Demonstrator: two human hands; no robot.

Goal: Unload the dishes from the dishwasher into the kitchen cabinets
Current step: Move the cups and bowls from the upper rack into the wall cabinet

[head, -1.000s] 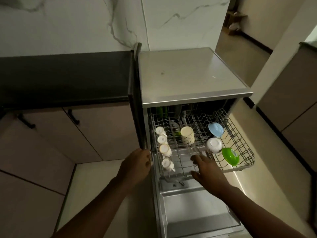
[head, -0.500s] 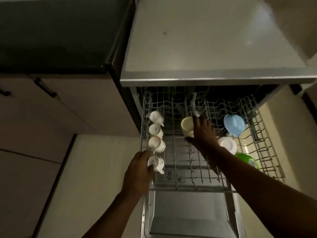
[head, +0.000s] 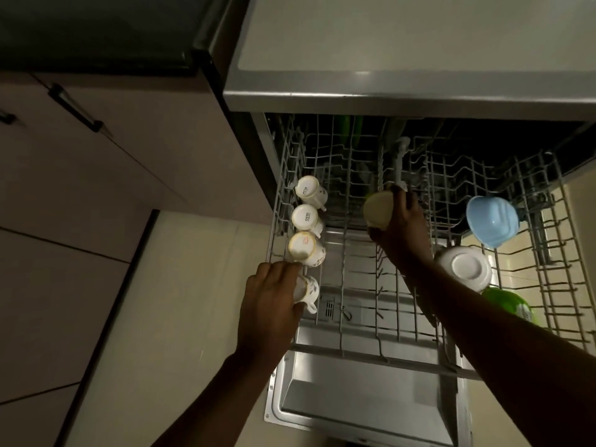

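The dishwasher's wire rack [head: 419, 356] is pulled out over the open door [head: 364, 411]. Several small white cups lie in a row along its left side. My left hand [head: 269, 304] grips the nearest one, a floral cup [head: 308, 290]. Beyond it lie a cup with an orange mark [head: 304, 248] and two more white cups [head: 304, 217] [head: 308, 190]. My right hand [head: 400, 224] grips a cream mug [head: 379, 209] in the rack's middle. On the right sit a blue bowl [head: 491, 219], a white bowl [head: 464, 267] and a green bowl [head: 509, 304].
Beige cabinet doors with black handles [head: 75, 108] stand to the left under a dark countertop [head: 96, 30]. The dishwasher's grey top [head: 403, 43] juts out above the rack. Pale floor [head: 167, 317] lies left of the open door. Green items [head: 345, 132] stand deep inside.
My left hand has closed round the nearest floral cup. My right hand has wrapped round the cream mug. The view has moved closer to the rack.
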